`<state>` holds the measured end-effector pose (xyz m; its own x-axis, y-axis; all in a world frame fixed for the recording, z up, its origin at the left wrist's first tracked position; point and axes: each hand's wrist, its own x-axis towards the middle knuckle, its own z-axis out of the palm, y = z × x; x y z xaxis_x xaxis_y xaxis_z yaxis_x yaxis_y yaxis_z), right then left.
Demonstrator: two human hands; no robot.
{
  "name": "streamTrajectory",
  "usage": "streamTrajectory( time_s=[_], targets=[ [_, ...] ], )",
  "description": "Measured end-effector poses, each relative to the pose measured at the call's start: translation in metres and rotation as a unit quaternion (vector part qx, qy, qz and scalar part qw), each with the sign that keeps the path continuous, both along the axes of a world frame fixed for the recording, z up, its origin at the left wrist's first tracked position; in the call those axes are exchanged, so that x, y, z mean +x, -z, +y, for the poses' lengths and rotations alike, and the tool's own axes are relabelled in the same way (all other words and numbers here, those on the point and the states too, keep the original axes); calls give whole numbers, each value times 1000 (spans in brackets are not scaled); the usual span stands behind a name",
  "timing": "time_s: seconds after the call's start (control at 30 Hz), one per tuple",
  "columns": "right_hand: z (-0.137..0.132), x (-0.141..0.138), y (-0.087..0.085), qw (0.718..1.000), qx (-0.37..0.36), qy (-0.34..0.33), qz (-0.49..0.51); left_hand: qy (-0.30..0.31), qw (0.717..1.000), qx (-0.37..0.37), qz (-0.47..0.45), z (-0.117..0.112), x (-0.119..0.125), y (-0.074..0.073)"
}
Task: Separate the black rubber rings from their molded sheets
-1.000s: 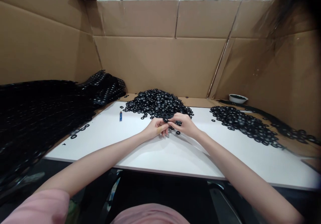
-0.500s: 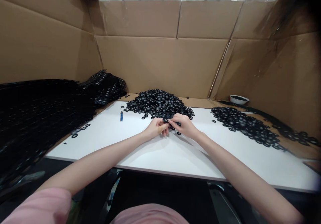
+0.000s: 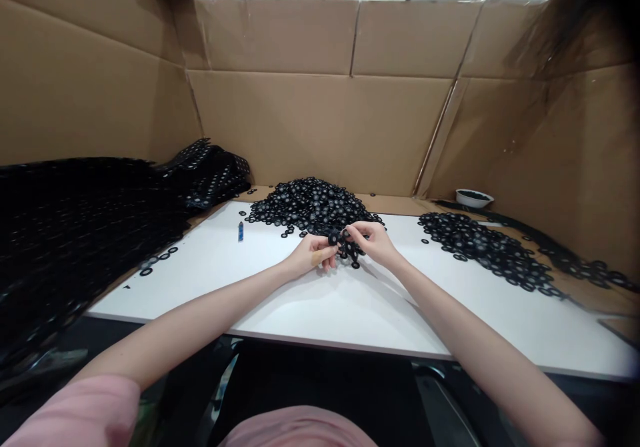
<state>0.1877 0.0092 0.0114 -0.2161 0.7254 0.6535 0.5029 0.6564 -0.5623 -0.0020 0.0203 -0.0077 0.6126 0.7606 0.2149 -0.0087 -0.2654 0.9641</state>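
Observation:
My left hand [image 3: 313, 257] and my right hand [image 3: 373, 243] meet in front of a heap of black rubber rings [image 3: 310, 205], on a white table top [image 3: 200, 287]. A small clump of these rings [image 3: 347, 245] hangs between them, pinched by the fingertips of both hands. A tan plaster [image 3: 317, 257] sits on my left hand. A few loose rings lie on the table around the heap's foot and below the clump. The rings' exact number in the clump is hidden by my fingers.
A second, flatter spread of rings [image 3: 485, 250] lies to the right. Punched black rubber sheet [image 3: 90, 233] is heaped at the left. A small blue object [image 3: 241, 231] lies left of the heap, and a white bowl [image 3: 473, 198] stands at the back right. Cardboard walls [image 3: 320, 120] surround the table.
My right hand has shifted up and to the right, drawing slightly away from my left. The clump of rings between my hands now shows more.

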Motion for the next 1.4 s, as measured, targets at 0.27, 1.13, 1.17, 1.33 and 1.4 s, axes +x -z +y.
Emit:
streamTrajectory(
  time_s=[0.27,1.13,1.17,1.33,1.4],
  targets=[
    [-4,0,1,998,60,23,-27,-18,1000,-8,-16,-6,1,-6],
    [-7,1,2,993,90,-34,-75,-35,993,114,0,-5,-3,-8],
    [-6,1,2,992,91,-33,-77,-35,993,117,2,-5,-3,-8],
    [-6,1,3,991,96,-26,-93,-35,993,114,13,-6,-2,-8],
    [-7,0,3,990,97,-25,-103,-37,994,103,18,-7,-2,-9]
  ],
)
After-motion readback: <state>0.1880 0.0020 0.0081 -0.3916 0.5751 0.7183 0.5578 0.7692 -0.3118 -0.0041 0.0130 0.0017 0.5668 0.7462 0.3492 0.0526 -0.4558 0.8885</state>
